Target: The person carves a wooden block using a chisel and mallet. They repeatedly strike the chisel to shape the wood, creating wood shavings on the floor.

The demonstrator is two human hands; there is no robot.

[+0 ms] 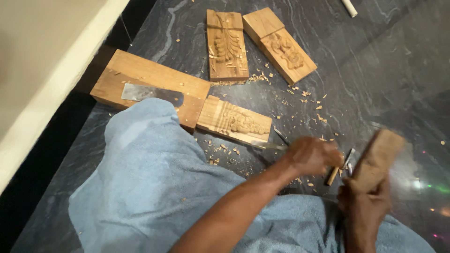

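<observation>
— What does each hand have?

— The right hand [364,200] is clenched round a wooden mallet [378,158], low at the right, blurred. The left hand [313,155] is closed over chisels [338,167] lying on the dark stone floor [384,79]; whether it grasps one, I cannot tell.

— And nearby?

— A carved wooden panel [234,122] lies just left of that hand, touching a big plain block [150,84] with a flat metal blade [150,93] on it. Two more carved panels [227,46] lie farther off, among wood chips [304,100]. Blue cloth [154,187] covers the knee.
</observation>
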